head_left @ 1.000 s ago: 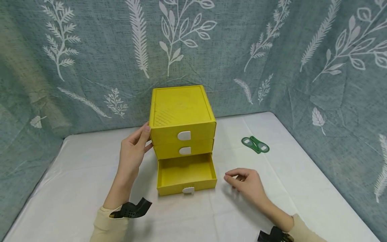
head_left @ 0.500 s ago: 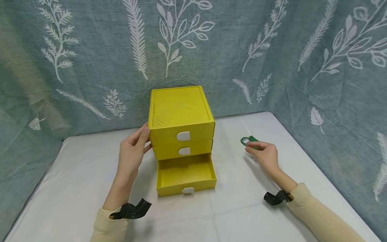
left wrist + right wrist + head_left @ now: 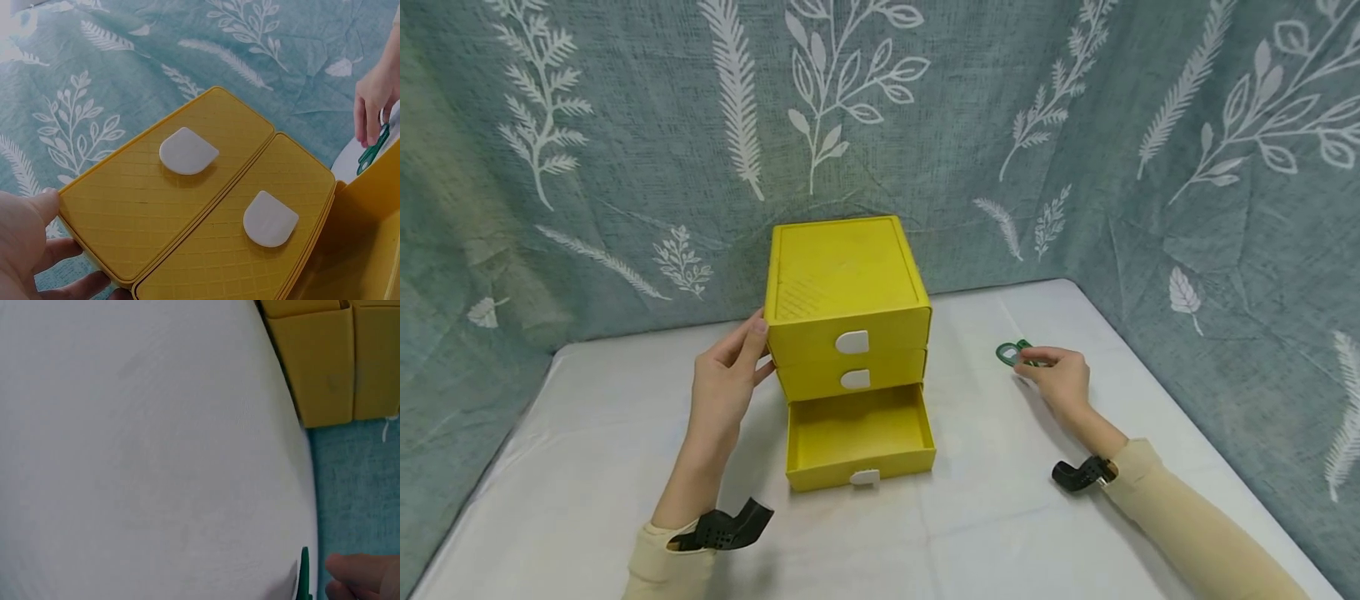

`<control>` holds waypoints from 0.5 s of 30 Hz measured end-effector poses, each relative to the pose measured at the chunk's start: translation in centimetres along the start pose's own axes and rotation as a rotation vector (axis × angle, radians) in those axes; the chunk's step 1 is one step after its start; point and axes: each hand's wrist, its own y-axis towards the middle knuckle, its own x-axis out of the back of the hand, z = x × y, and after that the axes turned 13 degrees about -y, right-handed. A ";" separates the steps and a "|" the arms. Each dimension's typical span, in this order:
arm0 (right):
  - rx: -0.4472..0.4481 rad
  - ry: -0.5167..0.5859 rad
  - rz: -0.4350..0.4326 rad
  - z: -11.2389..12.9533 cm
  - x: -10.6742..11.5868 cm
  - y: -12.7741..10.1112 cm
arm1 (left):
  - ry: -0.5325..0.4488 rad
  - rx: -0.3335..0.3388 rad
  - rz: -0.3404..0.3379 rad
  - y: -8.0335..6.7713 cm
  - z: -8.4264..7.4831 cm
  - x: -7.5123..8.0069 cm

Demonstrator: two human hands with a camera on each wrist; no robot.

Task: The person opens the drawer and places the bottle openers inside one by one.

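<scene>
My left hand point(image 3: 726, 375) holds the left side of a yellow three-drawer box point(image 3: 850, 267), thumb at the front corner and fingers along the side. The bottom drawer point(image 3: 857, 425) is pulled out with nothing in it; the upper two are closed. In the left wrist view, white tabs point(image 3: 187, 151) mark the closed fronts. My right hand point(image 3: 1060, 379) is over what looks like green folding scissors point(image 3: 1007, 353), its thumb and index finger pinching them at the table. Part of the scissors is hidden under the fingers; the right wrist view shows them edge-on beside a fingertip point(image 3: 344, 565).
A white cloth point(image 3: 985, 517) covers the table. Behind it and at both sides hangs a blue-green curtain point(image 3: 662, 150) with white leaf prints. The open drawer juts toward the front, between the two arms.
My right hand has moved from beside the open drawer, back and to the right, onto the green folding scissors and pinches them. My left hand stays on the box.
</scene>
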 end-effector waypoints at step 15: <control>0.020 -0.134 -0.033 -1.0 0.0 0.6 | 0.009 0.007 -0.008 -0.1 0.0 0.0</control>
